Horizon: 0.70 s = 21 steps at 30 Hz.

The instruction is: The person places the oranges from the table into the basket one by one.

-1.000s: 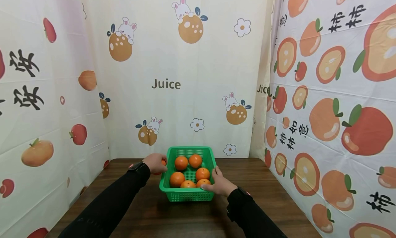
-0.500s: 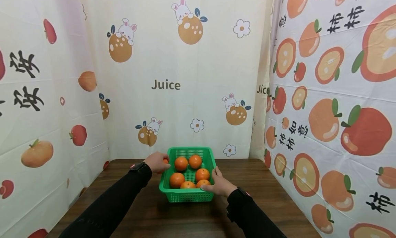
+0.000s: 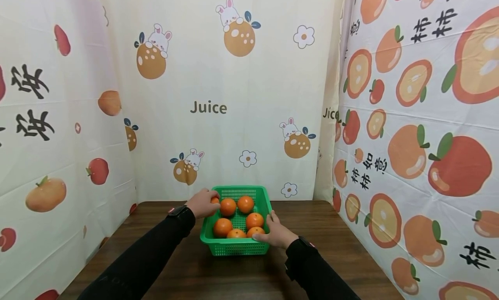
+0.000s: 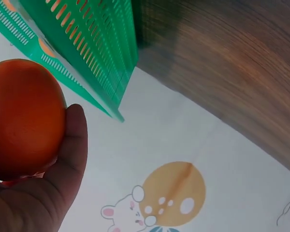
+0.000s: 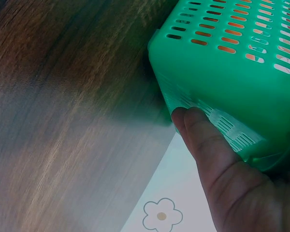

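My left hand (image 3: 202, 203) holds an orange (image 4: 24, 118) over the left rim of a green plastic basket (image 3: 239, 248). In the left wrist view the fruit sits in the curled fingers, close beside the perforated basket wall; the head view shows only part of it past the fingers. Several other oranges (image 3: 222, 227) lie inside, two toward the back and the rest toward the front. At the basket's right side my right hand (image 3: 278, 233) grips the rim, thumb over the edge and fingers along the outside wall (image 5: 208, 77).
The basket stands on a dark brown wooden table (image 3: 187, 269) near its back edge. Fruit-printed cloths hang on three sides: a cream back curtain (image 3: 249, 74), a left cloth (image 3: 78, 161) and a right cloth (image 3: 409, 118).
My left hand has moved right with the orange, from outside the basket's left side to over its rim. The right hand and the basket have stayed in place.
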### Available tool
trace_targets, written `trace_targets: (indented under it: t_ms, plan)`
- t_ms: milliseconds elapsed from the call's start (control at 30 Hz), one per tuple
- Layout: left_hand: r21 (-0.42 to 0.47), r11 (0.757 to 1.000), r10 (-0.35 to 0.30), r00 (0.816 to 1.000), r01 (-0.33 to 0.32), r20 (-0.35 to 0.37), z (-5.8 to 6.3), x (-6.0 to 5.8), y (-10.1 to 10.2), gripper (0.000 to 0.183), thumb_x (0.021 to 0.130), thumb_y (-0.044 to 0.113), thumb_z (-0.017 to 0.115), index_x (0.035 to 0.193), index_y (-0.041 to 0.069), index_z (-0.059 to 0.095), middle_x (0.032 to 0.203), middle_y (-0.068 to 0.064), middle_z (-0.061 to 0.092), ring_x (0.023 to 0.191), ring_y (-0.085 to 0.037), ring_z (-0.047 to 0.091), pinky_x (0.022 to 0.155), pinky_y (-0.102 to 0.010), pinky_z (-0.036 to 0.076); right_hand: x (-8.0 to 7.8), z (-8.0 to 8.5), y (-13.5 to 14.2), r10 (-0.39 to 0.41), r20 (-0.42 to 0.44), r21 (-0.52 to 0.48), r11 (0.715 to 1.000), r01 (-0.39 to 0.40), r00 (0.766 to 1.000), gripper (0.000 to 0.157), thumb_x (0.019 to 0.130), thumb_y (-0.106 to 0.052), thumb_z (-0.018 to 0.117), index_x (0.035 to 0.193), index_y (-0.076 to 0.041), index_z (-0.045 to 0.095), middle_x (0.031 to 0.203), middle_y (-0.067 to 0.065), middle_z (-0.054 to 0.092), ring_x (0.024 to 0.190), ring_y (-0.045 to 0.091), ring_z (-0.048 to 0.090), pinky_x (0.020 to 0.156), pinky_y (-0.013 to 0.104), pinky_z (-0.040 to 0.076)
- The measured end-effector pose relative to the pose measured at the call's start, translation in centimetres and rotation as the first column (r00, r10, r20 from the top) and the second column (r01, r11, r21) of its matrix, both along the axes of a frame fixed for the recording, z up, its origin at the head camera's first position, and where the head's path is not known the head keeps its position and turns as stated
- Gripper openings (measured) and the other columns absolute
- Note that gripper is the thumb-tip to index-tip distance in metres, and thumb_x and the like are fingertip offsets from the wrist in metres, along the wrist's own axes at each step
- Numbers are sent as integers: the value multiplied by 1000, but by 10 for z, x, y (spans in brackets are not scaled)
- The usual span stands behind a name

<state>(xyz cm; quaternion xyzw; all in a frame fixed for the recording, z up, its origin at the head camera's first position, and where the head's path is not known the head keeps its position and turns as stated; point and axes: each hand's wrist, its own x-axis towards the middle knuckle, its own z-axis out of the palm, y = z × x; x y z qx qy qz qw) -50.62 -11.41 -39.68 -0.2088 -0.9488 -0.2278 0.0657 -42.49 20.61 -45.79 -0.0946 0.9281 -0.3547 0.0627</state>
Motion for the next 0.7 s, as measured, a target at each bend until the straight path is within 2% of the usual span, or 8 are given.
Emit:
trace_targets:
  t_ms: [200,433,600,700]
  plan:
    - [23,1000,9,1000,-9,-10,0,-1,2,41,91,30,66,129,18,71,111,-9,61,90,-23,55,77,-37,47,1,3,0,6,-15,8,1000,-5,1000,111,95,-59,73,169,0,17,179,20,-5,158,49,28,123,65,33]
    - [38,999,-20,1000,20,-21,-1,1,7,51,92,33,79,138,13,67,122,-9,70,99,-21,60,94,-45,56,2,4,-1,13,-20,10,1000,-12,1000,109,95,-57,74,168,1,20,179,21,-3,158,49,29,122,66,34]
    - [84,996,-24,1000,23,8,-4,-4,11,59,87,34,87,135,12,62,113,-5,72,94,-19,63,87,-39,57,2,2,0,9,-21,15,1000,-9,1000,109,94,-59,74,168,0,21,179,21,-3,157,49,30,121,66,35]
    - [102,994,-31,999,29,12,-4,-3,13,55,84,35,90,127,12,63,104,-3,70,88,-19,61,80,-35,54,1,1,0,8,-21,16,1000,-8,1000,109,94,-58,74,168,1,21,179,21,-3,158,49,30,121,66,34]
